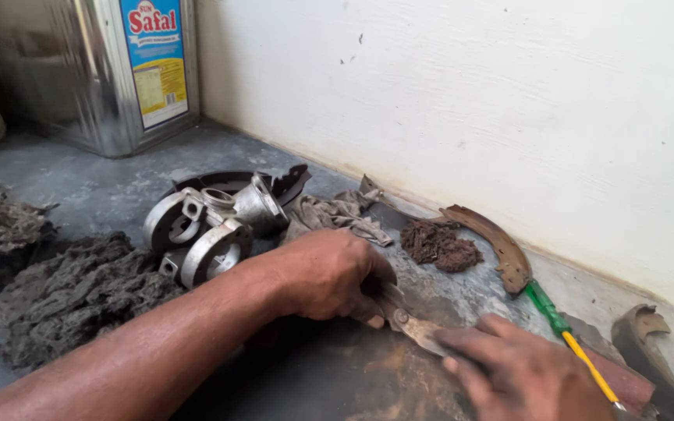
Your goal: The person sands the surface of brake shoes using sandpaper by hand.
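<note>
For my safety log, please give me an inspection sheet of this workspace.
Surface: grey bench top, stained dark near the hands.
Job's things: left hand grips the handles of metal shears; right hand rests on the blade end.
Clutter: brake shoe, grey rag, aluminium castings, dirty fibre waste, brown fibre clump, green-and-yellow screwdriver.
Fingers: left closed on the shears; right flat, grip unclear.
Cables: nothing seen.
Surroundings: cream wall, square metal tin.

both forearms bare, no sleeves or gloves; left hand (325, 273) and right hand (520, 374) grease-smudged.
</note>
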